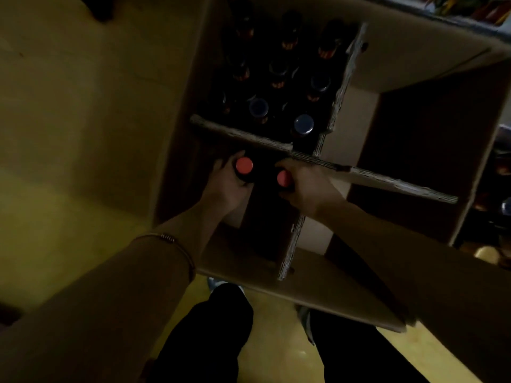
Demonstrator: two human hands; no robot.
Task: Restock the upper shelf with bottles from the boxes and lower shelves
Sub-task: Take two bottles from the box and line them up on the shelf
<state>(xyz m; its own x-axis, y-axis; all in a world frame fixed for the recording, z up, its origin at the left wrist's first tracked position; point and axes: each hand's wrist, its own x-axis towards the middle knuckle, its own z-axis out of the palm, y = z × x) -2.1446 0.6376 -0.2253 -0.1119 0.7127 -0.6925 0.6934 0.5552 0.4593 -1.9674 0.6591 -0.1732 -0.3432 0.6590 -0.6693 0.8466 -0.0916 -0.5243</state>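
An open cardboard box point(177, 139) stands on the floor, split by a cross-shaped cardboard divider point(312, 156). In its near-left compartment my left hand point(226, 186) grips the neck of a dark bottle with a red cap point(244, 165). Just to the right, my right hand point(307, 186) grips a second dark red-capped bottle point(283, 178). The far-left compartment holds several dark bottles with dark blue caps point(303, 124). Both bottle bodies are lost in shadow.
The two right compartments of the box look dark and I cannot tell what they hold. A box flap point(318, 286) hangs toward my legs point(210, 335). Shelving with goods shows at the right edge point(497, 189). Yellow floor point(55, 134) spreads to the left.
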